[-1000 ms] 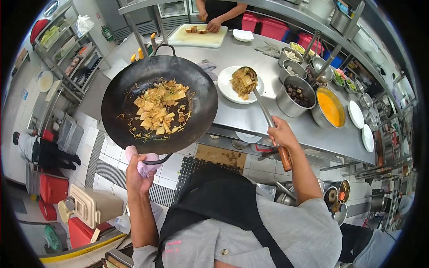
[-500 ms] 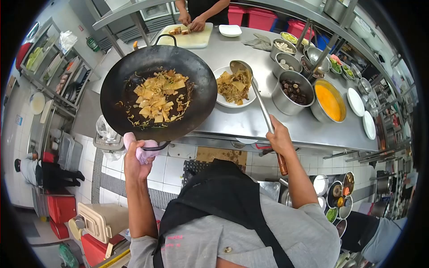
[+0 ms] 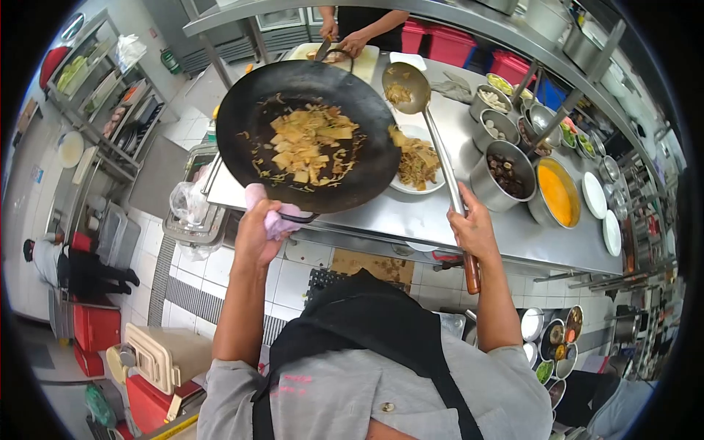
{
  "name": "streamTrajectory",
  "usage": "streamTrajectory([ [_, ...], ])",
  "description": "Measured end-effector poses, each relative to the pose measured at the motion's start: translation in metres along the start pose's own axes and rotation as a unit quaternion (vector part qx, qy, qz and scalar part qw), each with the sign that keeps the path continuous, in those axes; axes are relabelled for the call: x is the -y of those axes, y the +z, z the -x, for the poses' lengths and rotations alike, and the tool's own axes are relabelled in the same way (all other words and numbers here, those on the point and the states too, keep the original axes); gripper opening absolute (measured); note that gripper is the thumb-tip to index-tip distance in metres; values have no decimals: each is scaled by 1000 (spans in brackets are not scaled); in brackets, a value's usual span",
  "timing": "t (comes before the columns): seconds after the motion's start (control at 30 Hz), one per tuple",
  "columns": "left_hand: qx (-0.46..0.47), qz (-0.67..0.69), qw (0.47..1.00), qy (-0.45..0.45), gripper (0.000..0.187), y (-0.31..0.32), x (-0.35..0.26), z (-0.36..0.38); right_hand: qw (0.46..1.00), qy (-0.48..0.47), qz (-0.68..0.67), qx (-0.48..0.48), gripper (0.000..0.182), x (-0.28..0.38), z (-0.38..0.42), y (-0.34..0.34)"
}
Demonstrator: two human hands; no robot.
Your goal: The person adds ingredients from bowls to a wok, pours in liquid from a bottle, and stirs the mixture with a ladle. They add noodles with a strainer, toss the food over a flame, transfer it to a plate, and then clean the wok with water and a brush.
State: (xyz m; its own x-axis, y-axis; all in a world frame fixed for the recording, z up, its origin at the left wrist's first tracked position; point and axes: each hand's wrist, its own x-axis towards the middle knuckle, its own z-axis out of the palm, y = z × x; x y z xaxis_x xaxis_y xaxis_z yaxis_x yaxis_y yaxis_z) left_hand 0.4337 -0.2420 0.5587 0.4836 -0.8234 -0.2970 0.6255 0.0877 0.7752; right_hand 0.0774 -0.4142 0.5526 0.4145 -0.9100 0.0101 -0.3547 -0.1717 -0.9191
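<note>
My left hand (image 3: 258, 233) is closed around the wok's near handle through a folded pink cloth (image 3: 277, 224). The dark wok (image 3: 242, 103) is held over the steel counter, with flat noodles (image 3: 312, 143) and bits of vegetable inside. In my right hand (image 3: 473, 227) is the wooden-ended handle of a long ladle (image 3: 414, 84). Some food sits in the ladle's bowl, which is raised above the counter. A white plate (image 3: 425, 185) heaped with noodles (image 3: 419, 161) lies beside the wok, partly covered by the wok's rim.
Across the counter, a co-worker's hands (image 3: 356, 42) hold a knife (image 3: 323, 48) over a white cutting board (image 3: 301, 51). To the right stand a pot of dark pieces (image 3: 506, 172), a pot of orange liquid (image 3: 555, 192) and white plates (image 3: 594, 194). A steel shelf (image 3: 455, 16) overhangs the counter.
The ladle has lifted off the plate's noodles and up, with food in it. The wok has shifted right in view and now overlaps the plate. A knife now shows in the co-worker's hand.
</note>
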Motion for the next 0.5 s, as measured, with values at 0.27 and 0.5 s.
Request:
streamTrajectory([
  [0.27, -9, -10, 1000, 6, 8, 18, 1, 7, 946, -196, 259, 17, 61, -1, -55, 35],
  [0.5, 34, -6, 999, 7, 4, 20, -10, 9, 914, -173, 364, 46, 68, -1, -63, 17],
])
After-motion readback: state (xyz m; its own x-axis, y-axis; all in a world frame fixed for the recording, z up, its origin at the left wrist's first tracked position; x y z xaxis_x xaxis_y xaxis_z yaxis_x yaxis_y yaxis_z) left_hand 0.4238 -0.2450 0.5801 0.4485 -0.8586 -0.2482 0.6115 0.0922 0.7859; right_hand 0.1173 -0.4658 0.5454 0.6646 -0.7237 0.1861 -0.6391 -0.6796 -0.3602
